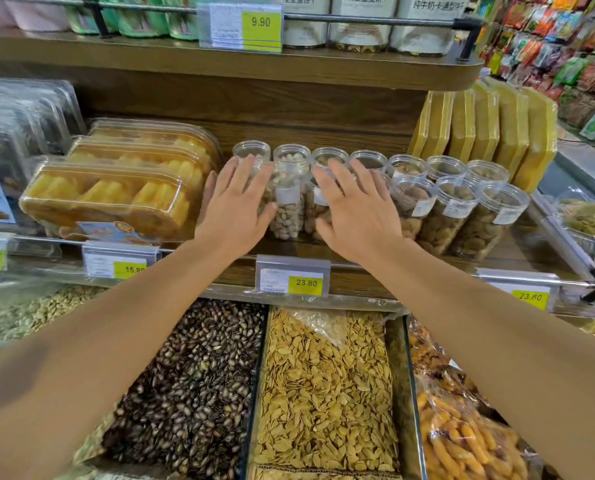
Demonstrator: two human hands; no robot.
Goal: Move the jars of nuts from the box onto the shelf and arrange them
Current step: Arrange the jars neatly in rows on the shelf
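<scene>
Several clear plastic jars of nuts stand in rows on the wooden shelf (351, 268). A jar of pistachios (286, 206) stands between my two hands. My left hand (235, 206) is spread flat with straight fingers over the leftmost jars (252, 151). My right hand (353, 209) is also spread flat, over the jars of brown nuts beside the pistachios. More jars of brown nuts (451, 213) stand to the right, apart from both hands. No box is in view.
Clear tubs of yellow dried fruit (116, 195) stand left of the jars, yellow packs (490, 133) to the right. A shelf (219, 60) hangs overhead. Below are open bins of dark seeds (192, 386) and pale seeds (323, 393). Price tags (292, 277) line the shelf rail.
</scene>
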